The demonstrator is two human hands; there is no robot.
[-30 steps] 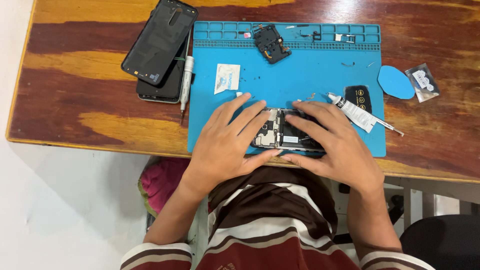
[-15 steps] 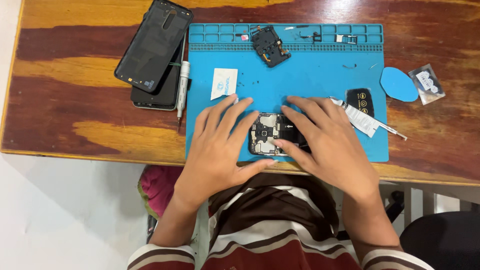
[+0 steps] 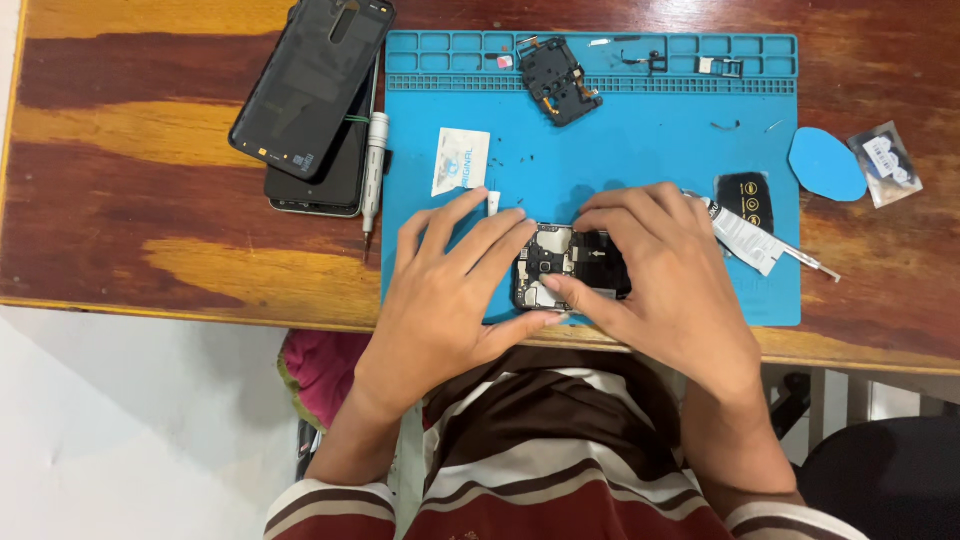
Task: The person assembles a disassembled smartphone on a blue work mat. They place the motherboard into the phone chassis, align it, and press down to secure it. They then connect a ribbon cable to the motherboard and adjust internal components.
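Both hands grip the opened phone (image 3: 570,268) on the blue mat (image 3: 640,130): left hand (image 3: 450,290) clamps its near edge, right hand (image 3: 665,280) presses fingertips onto the board, probably seating a part. Next move needs steady, light pressure.

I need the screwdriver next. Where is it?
In the head view, the silver screwdriver lies on the wooden table, left of centre, between the stacked phone back covers and the left edge of the blue mat.
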